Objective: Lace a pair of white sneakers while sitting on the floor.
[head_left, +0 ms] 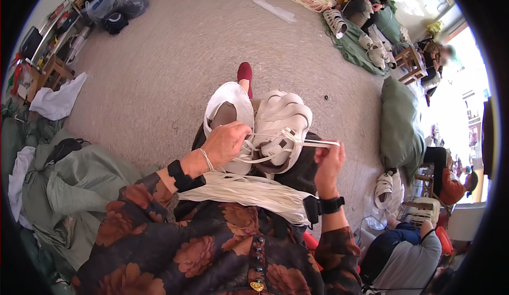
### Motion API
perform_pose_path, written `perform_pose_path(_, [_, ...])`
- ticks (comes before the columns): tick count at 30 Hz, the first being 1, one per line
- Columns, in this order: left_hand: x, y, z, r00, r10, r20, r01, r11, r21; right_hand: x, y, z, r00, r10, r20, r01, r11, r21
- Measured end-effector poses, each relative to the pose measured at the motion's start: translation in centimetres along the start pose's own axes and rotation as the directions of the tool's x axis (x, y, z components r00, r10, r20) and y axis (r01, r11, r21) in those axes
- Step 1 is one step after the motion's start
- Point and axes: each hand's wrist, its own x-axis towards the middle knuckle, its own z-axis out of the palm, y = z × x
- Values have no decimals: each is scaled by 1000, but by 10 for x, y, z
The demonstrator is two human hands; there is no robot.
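Observation:
A pair of white sneakers rests on my lap. The left shoe [236, 94] shows its brownish inside, while the right shoe [290, 115] has thick wavy panels and a lace looped through its opening. My left hand [227, 142] is closed in a pinch on a thin stretch of white shoelace [313, 143] beside the left shoe. Off the right shoe's edge, my right hand [330, 165] grips the same lace, which runs nearly straight between both hands. Across my lap, nearer to me, lies a thick bundle of white laces [249, 193].
Green cloth sacks [90, 181] heap at my left, and a stuffed green sack [400, 122] stands at the right. White shoes [389, 189] sit below it. Co-workers [408, 247] sit along the right side. Plastic bags [119, 3] lie far left.

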Motion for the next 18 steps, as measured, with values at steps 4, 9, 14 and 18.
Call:
perform_pose_path(4, [15,-2,18,1000,-7,-6,7,997,-72,8,-14,-26,994,-38,-106,54,987,153])
perform_pose_path(9, [39,-4,44,999,36,-27,-39,988,-147,10,-14,-70,982,3,-190,46,965,257])
perform_pose_path(14, [49,-3,46,989,138,-53,-132,986,105,-1,-10,-91,990,30,-140,-9,989,148])
perform_pose_path(18, [58,3,45,997,-82,-8,81,990,-117,-14,-8,-84,987,-140,-74,67,794,-604])
